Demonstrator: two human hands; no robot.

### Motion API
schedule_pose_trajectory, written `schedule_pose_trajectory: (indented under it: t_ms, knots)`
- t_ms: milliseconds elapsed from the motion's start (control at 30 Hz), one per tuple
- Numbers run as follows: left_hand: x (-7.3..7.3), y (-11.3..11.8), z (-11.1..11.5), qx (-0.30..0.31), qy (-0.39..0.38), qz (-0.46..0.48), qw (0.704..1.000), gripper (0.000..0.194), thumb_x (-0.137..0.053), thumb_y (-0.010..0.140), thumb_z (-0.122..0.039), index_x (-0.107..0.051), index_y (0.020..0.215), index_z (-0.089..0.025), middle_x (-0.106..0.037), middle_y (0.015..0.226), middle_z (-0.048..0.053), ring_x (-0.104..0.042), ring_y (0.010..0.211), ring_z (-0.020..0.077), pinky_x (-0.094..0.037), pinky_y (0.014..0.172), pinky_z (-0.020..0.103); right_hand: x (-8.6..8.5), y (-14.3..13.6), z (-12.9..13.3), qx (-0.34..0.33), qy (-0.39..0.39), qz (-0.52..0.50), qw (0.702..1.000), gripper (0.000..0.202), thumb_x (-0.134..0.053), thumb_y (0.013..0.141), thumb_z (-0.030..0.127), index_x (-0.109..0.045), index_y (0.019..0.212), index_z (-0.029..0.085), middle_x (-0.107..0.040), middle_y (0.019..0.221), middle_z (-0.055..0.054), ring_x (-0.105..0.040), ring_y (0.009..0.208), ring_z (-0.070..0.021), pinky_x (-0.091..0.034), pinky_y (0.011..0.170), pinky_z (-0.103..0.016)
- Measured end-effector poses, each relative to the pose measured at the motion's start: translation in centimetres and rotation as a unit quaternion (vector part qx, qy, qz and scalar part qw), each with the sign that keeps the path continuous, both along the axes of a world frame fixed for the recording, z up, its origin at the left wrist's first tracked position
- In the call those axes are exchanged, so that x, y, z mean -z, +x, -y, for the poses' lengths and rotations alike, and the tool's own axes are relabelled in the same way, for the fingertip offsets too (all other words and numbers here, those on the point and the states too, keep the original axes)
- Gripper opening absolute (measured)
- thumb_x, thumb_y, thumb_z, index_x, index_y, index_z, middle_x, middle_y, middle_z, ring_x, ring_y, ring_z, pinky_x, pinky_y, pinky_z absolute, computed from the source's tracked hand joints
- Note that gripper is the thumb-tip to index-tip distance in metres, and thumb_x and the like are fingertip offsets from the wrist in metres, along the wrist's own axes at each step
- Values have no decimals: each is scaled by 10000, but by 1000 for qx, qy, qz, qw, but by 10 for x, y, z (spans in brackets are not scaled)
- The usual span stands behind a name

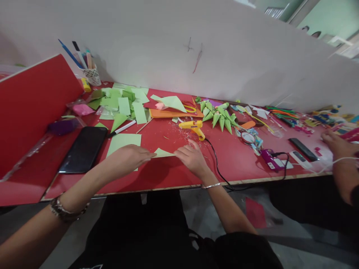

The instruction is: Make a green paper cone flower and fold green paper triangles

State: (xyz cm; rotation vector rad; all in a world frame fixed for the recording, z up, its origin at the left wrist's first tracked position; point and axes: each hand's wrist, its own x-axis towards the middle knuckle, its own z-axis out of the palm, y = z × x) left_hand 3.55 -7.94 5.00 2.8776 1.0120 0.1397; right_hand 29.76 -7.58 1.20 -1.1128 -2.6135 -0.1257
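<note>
Between my two hands is a small piece of light green paper [162,153], its top edge rising to a point. My left hand [127,158] pinches its left end and my right hand [192,157] pinches the right end, just above the red tabletop [165,179]. Under and behind my left hand lies a flat light green sheet [125,141]. A yellow glue gun [193,127] rests beyond my right hand, its black cord running to the right. A green paper cone [119,121] and a marker [122,128] lie past the sheet.
A black phone [84,149] lies at the left, near a red board [36,112]. Green paper pieces [123,104] and a cluster of green cones [220,116] are at the back. A purple power adapter [270,160] sits right, near another person's hand [338,144].
</note>
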Motion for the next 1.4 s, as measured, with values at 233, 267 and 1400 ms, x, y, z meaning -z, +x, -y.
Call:
schedule_pose_trajectory:
  t_ms: [233, 267, 1400]
  knots:
    - [-6, -18, -6, -27, -110, 115, 987, 382, -295, 930, -367, -614, 1087, -227, -662, 1050, 47, -607, 928, 178, -471, 794, 294, -11, 18, 8, 26, -211, -293, 932, 395, -478, 861, 362, -483, 1236, 236, -535, 1253, -65, -477, 1160, -186, -344, 996, -384]
    - [-4, -17, -6, -24, -132, 144, 980, 383, -294, 930, -366, -613, 1083, -217, -660, 1051, 55, -604, 929, 175, -473, 798, 290, -11, 15, 11, 10, -250, -311, 917, 514, -543, 814, 401, -430, 1286, 231, -495, 1300, -76, -451, 1196, -199, -367, 985, -377]
    - [62, 28, 28, -96, -1, 101, 990, 202, -561, 810, -257, -624, 1001, -238, -653, 943, 22, -585, 833, 176, -423, 679, 288, 38, -13, 22, -58, -145, -177, 972, 126, -560, 823, 199, -670, 882, 184, -629, 845, -47, -539, 783, -148, -399, 722, -265]
